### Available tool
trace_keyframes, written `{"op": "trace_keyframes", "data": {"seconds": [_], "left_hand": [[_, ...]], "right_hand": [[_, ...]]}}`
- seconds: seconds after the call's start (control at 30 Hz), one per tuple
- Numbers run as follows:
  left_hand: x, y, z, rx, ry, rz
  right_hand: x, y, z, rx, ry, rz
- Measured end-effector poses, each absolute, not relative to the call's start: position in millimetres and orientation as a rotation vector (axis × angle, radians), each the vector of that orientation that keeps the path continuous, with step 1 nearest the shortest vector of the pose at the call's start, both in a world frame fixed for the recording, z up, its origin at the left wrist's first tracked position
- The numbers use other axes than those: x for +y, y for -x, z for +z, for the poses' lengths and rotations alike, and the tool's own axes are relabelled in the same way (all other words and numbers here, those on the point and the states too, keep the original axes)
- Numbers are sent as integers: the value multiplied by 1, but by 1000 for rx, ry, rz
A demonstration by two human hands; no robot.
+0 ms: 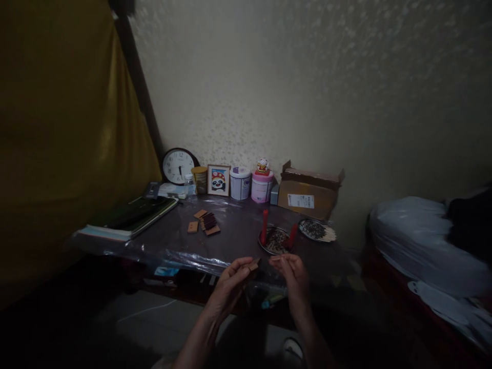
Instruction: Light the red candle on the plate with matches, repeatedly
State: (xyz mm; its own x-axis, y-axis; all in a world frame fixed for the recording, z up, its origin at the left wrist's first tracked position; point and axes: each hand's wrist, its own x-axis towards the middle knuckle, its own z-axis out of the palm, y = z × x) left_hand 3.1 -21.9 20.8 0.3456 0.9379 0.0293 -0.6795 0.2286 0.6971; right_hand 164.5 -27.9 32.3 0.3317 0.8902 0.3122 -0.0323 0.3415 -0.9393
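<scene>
Just past the table's front edge, my left hand is closed on a small brown matchbox by its near end. My right hand is closed in a pinch a little to the right, around something small and thin that is too dim to make out. The two hands do not touch. Beyond the right hand, a round metal plate holds dark bits, an upright red candle and a tilted red candle. Several more matchboxes lie loosely piled on the table to the left.
A second plate carries dark-tipped sticks. Along the wall stand a clock, a panda picture, lidded tubs, a lucky-cat figure and a cardboard box. A large book lies left on the plastic-covered table.
</scene>
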Motion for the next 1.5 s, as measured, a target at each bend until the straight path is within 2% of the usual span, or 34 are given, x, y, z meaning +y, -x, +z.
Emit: {"op": "trace_keyframes", "data": {"seconds": [0.13,0.53,1.5], "left_hand": [[-20,-5,19,517,-708,1179],[-19,-3,15,664,-838,1214],[-22,-2,21,700,-937,1217]], "right_hand": [[-32,-158,29,-1219,1103,569],[-34,-154,21,-1477,1064,305],[-35,-153,19,-1439,1073,395]]}}
